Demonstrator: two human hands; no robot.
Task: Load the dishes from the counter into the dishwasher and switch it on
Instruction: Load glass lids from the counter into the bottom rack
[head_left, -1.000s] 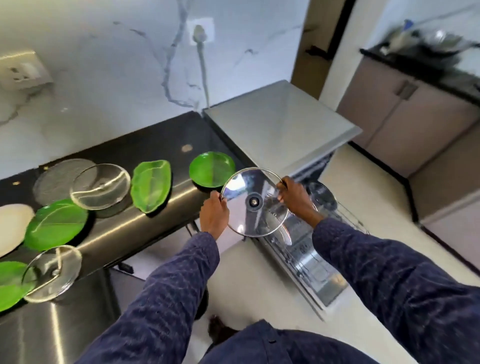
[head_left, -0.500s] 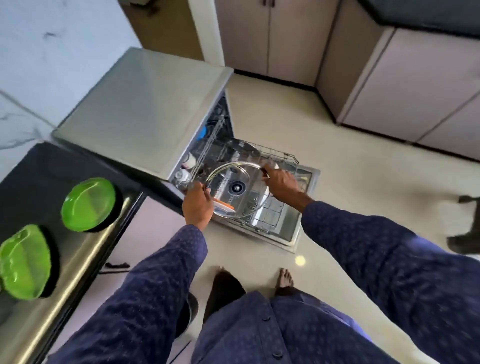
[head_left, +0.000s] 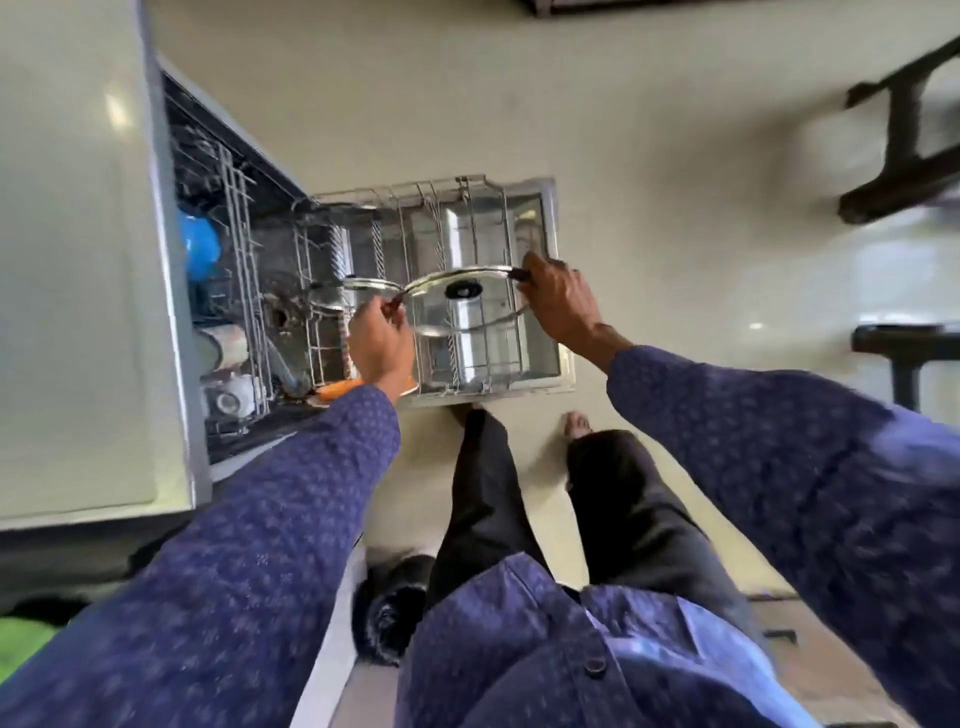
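- Left hand (head_left: 382, 343) pinches the near-left rim of the glass lid (head_left: 462, 301); right hand (head_left: 556, 301) grips the far-right rim, fingers curled over the edge.
- The glass lid, with a dark knob at its middle, hangs tilted above the pulled-out lower rack (head_left: 467, 208) of the dishwasher (head_left: 78, 260).
- A second lid (head_left: 358, 286) stands in the rack just left of it.
- A steel pot (head_left: 475, 353) lies in the rack beneath the held lid.
- An orange item (head_left: 337, 388) shows at the rack's near-left edge.
- The upper rack holds a blue dish (head_left: 197, 249) and white crockery (head_left: 223, 353).
- Bare foot (head_left: 577, 423) stands on the floor near the door.
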